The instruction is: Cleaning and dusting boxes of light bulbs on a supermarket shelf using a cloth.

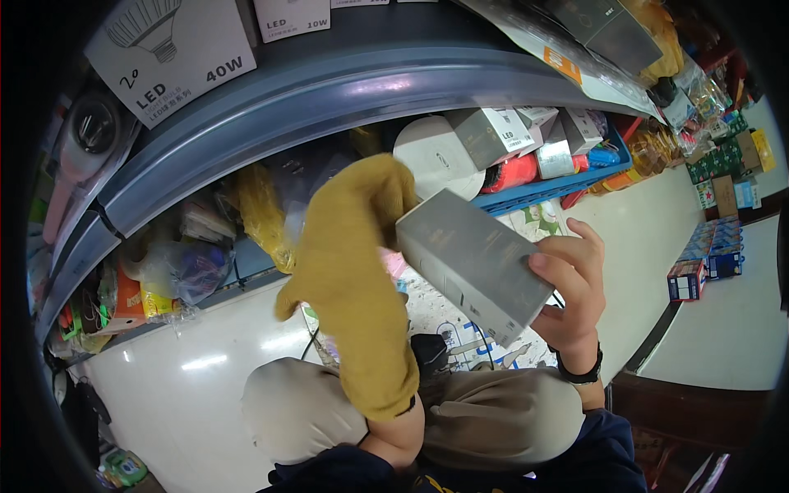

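Note:
My right hand (570, 283), bare and with a black band at the wrist, grips the lower right end of a grey cardboard box (471, 265). Fine print runs over the box, which is tilted in the air above my knees. A mustard-yellow fabric glove covers my left hand (357, 240). Its fingers curl down at the box's upper left end, their tips partly hidden; whether they press on the box cannot be told. The gloved thumb sticks out to the left.
Across the top runs a shelf edge (345, 83) with LED bulb boxes (179, 55) on it. Beneath are a white round object (437, 157), a blue basket (555, 185) holding boxes, and plastic bags (179, 268). Printed sheeting (444, 314) lies on the floor. Stacked cartons (709, 252) stand at right.

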A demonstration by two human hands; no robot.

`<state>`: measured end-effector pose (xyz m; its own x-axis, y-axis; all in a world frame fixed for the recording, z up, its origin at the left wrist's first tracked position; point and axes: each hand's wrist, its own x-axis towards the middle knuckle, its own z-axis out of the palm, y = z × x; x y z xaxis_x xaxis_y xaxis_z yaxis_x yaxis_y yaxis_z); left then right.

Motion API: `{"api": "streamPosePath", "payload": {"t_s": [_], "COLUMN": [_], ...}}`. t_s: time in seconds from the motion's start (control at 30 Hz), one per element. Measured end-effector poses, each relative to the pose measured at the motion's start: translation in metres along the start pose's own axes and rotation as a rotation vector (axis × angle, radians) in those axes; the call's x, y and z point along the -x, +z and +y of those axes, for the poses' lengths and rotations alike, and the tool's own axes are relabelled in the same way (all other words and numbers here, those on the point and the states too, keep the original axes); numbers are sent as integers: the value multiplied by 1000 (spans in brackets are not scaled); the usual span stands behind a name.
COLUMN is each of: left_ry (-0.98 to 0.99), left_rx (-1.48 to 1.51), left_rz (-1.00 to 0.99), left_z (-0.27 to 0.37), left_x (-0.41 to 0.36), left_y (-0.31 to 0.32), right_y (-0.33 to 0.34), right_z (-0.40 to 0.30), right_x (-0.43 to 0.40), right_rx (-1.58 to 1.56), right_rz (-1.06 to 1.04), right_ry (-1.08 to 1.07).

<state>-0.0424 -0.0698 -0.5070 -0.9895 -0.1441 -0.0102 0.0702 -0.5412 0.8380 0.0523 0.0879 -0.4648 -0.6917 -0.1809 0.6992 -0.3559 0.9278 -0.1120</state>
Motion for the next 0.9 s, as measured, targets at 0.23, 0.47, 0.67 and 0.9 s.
{"api": "streamPosePath", "payload": {"t_s": [0.23,0.47,0.67,0.9], "left_ry": [9,42,78,111], "left_rx": [-146,-197,-203,-221], "left_rz": [-153,-257,-293,-309], "left_z": [-37,-60,-63,-53], "left_x": [65,74,60,36], "left_y": [-20,-12,0,-1], "right_y": [10,-2,-5,6], "right_z": [4,2,6,16], "right_x": [6,10,14,25], "right_rx": [96,118,189,98], "right_rz": [44,91,195,165], "right_ry": [1,87,106,254]}}
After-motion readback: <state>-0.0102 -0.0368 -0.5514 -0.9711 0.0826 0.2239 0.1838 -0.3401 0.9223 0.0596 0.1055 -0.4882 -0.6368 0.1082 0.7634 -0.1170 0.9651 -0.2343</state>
